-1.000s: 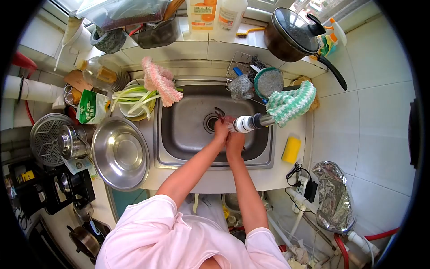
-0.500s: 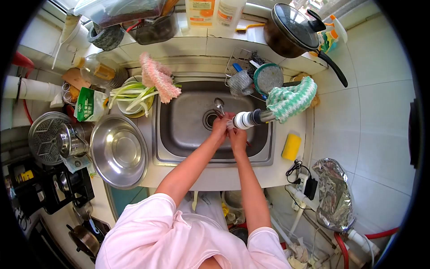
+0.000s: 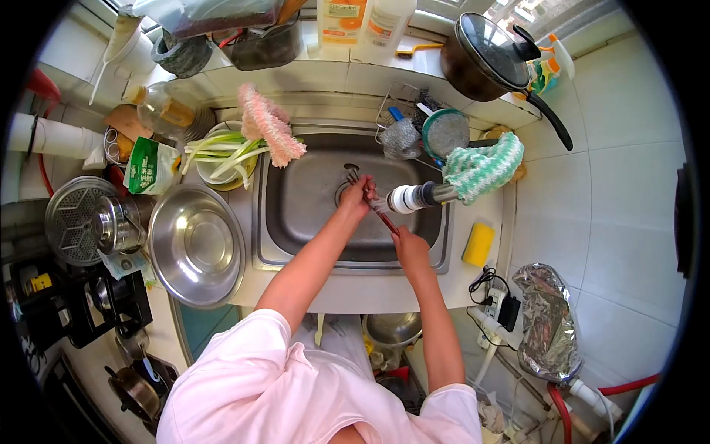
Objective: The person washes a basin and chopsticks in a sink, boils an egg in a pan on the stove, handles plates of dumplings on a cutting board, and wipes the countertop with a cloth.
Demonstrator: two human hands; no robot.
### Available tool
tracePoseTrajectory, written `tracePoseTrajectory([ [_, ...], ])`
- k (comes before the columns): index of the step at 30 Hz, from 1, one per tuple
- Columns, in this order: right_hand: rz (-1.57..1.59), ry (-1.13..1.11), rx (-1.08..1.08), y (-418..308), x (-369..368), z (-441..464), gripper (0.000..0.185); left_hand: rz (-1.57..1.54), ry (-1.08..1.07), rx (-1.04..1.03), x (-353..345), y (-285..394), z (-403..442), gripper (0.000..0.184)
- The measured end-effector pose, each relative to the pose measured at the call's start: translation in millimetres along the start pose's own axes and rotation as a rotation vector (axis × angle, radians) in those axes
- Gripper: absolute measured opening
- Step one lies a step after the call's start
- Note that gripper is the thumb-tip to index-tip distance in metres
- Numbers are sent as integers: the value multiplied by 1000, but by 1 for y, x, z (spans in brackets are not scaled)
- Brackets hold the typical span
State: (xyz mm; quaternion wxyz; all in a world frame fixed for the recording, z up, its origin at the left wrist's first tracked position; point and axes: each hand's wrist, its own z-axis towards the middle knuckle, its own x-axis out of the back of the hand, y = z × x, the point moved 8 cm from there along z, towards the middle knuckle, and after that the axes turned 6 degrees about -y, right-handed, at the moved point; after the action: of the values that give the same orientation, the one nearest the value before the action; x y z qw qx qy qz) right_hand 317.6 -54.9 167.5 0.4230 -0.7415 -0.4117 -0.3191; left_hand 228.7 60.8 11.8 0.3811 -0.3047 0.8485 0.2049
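My left hand (image 3: pixel 358 195) is closed over the sink, with metal cutlery heads (image 3: pixel 351 172), apparently a spoon among them, poking out beyond its fingers. Dark red sticks that look like chopsticks (image 3: pixel 387 221) run from near this hand to my right hand (image 3: pixel 410 246), whose fingers are closed on their lower end. Water from the tap (image 3: pixel 408 198) falls between the hands, close to the left fingers. Beneath them is the stainless steel sink (image 3: pixel 303 214); the left hand partly covers its drain.
A large steel basin (image 3: pixel 185 244) stands left of the sink, with spring onions (image 3: pixel 225 157) behind it. A pink cloth (image 3: pixel 270 126) hangs over the sink's back left corner. A green-white cloth (image 3: pixel 484 166) covers the tap's base. A yellow sponge (image 3: pixel 478 245) lies right.
My hands have moved apart: the right has drawn down and toward me along the dark red sticks. The cutlery heads in my left hand have turned, and the view has shifted slightly.
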Motion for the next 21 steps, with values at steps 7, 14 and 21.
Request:
tracePoseTrajectory([
  [7, -9, 115, -99, 36, 51, -86, 16, 189, 170, 115, 31, 9, 16, 14],
  [14, 559, 245, -181, 65, 32, -69, 19, 444, 94, 159, -28, -40, -27, 12],
  [21, 829, 239, -141, 54, 0, -56, 19, 788, -57, 67, -11, -30, -130, 25],
])
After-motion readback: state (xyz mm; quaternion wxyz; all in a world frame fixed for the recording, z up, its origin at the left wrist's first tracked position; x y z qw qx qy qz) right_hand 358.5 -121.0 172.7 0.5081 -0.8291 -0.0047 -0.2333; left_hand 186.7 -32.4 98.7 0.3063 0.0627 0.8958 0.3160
